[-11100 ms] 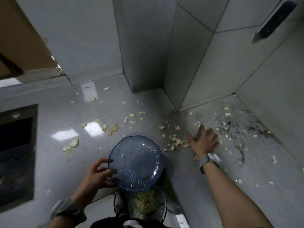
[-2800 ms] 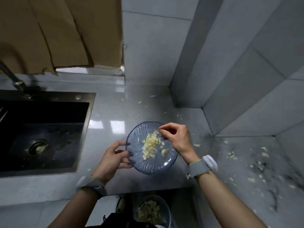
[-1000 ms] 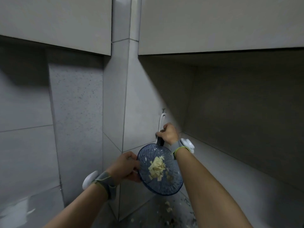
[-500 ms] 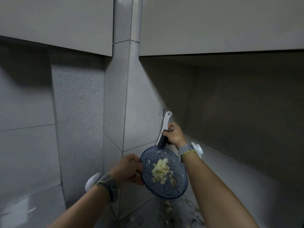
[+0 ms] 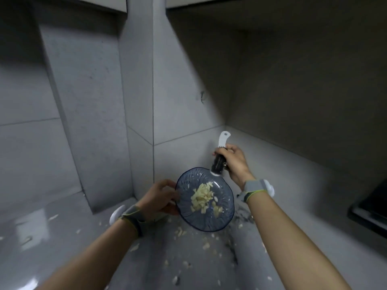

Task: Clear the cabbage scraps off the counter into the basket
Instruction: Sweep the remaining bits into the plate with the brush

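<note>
While many cabbage scraps point(image 5: 180, 232) lie loose on the counter point(image 5: 62, 237) below and beside the blue plate point(image 5: 185, 188), only a small heap point(image 5: 202, 197) rests on the plate itself. At the plate's left rim the left hand point(image 5: 159, 197) has its grip pinching the edge. Just beyond the plate's far rim, the right hand point(image 5: 235, 164) has its grip wrapped round a white-handled tool point(image 5: 218, 162). No basket shows, so most of the gathering, and the tipping out, looks left to do.
</note>
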Available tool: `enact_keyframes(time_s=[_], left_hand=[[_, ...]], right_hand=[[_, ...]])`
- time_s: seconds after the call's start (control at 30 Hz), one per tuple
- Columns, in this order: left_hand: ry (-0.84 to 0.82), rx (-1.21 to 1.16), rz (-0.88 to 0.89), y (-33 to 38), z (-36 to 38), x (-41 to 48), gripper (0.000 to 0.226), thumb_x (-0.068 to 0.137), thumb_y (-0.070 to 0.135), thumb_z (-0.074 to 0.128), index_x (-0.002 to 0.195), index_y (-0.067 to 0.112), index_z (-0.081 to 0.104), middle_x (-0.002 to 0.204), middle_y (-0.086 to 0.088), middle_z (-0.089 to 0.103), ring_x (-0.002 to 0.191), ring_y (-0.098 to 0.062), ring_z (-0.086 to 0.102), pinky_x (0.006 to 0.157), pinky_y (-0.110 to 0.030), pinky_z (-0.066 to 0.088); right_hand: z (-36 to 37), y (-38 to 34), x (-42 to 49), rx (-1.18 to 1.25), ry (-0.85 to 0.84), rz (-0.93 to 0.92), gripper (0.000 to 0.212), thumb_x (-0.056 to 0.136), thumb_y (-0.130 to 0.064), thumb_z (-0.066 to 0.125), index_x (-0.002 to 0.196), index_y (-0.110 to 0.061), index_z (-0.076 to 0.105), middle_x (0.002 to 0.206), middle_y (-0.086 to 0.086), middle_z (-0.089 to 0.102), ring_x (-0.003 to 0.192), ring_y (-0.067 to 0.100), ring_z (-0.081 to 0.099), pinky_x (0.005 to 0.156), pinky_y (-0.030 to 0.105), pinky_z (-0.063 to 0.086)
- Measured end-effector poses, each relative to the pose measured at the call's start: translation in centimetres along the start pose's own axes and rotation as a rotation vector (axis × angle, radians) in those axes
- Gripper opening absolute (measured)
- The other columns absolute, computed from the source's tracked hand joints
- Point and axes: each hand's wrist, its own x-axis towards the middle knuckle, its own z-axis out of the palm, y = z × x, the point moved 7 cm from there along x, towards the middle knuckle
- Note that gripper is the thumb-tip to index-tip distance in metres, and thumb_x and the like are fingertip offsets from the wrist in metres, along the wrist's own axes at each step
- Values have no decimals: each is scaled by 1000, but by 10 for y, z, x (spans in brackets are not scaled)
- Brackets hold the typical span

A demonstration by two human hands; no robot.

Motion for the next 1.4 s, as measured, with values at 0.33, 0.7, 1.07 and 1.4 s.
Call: enact_keyframes(time_s=[0.33, 0.7, 1.07, 1.4], left_hand=[[-58, -92, -231, -140, 34, -44, 27, 89, -9, 62, 114, 0, 60, 91, -28, 69, 78, -42, 67, 78, -57, 61], [-122, -256, -450, -227, 81, -80, 29, 84, -7, 70, 110, 5, 67, 88, -21, 74, 76, -42, 74, 67, -44, 63], [-116, -332, -525, -240, 89, -63, 24, 86, -6, 67, 108, 2, 68, 94, -21, 77, 81, -38, 76, 63, -38, 62], [-152, -329, -552, -235, 112, -47, 32, 83, -8, 69, 114, 1, 66, 104, -27, 73, 87, -46, 74, 66, -40, 62]], right_hand=[[-110, 159, -122, 112, 285, 232, 23, 93, -33, 67, 97, -12, 61, 69, 5, 70, 56, 11, 64, 56, 25, 50], [-177, 218, -207, 493, 452, 81, 18, 102, -9, 50, 87, -14, 59, 84, 6, 67, 84, 19, 61, 84, 32, 52], [-228, 226, -228, 974, 446, -7, 17, 77, -3, 61, 86, -17, 57, 79, 1, 50, 78, 22, 49, 91, 34, 39], [-214, 243, -214, 1031, 534, 66, 34, 82, -38, 79, 71, -22, 52, 66, -3, 44, 69, 21, 51, 83, 36, 45]])
